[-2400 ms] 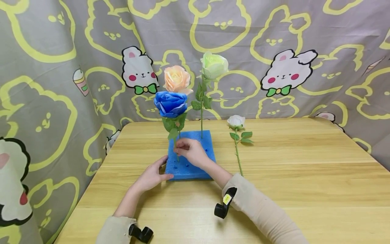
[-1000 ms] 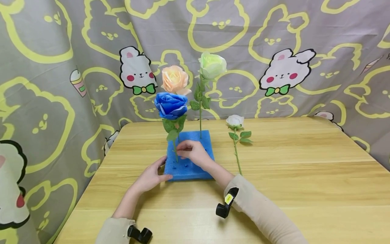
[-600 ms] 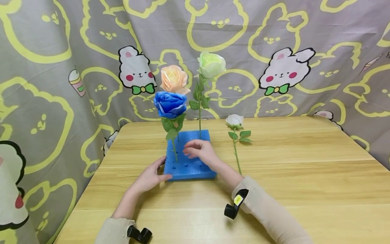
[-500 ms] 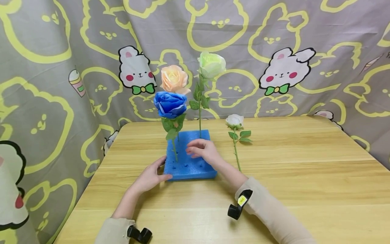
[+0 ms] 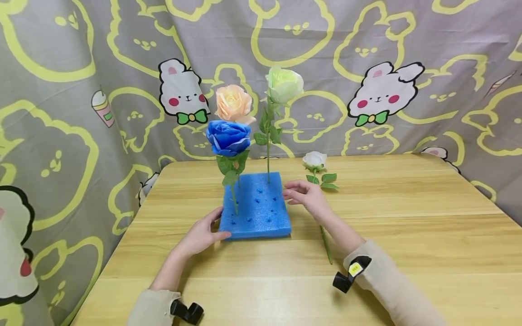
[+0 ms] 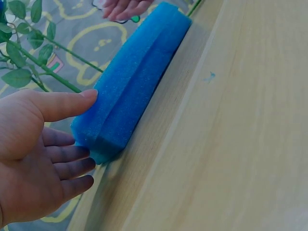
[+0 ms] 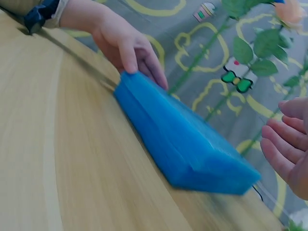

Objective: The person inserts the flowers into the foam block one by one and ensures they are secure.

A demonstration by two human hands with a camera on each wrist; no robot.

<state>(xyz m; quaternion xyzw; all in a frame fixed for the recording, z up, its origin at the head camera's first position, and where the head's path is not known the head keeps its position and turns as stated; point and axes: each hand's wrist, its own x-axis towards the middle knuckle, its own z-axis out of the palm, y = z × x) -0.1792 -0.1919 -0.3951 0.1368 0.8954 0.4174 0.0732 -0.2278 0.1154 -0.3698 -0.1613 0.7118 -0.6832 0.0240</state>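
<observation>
In the head view my left hand rests at the near left corner of a blue foam block, its thumb touching the front and its fingers along the left side. In the left wrist view those fingers lie fairly straight. A blue rose, a peach rose and a pale green rose stand upright in the foam. My right hand holds nothing; it hovers just right of the block, loosely bent, hiding part of the stem of a white rose lying on the table.
Several small holes dot the foam's top. The wooden table extends around the block, with a patterned curtain behind it and at the sides. Black wrist cameras are strapped on both sleeves.
My right hand has let go of the blue rose's stem and moved right, past the foam block's right edge. The blue rose stays standing. My left hand has not moved.
</observation>
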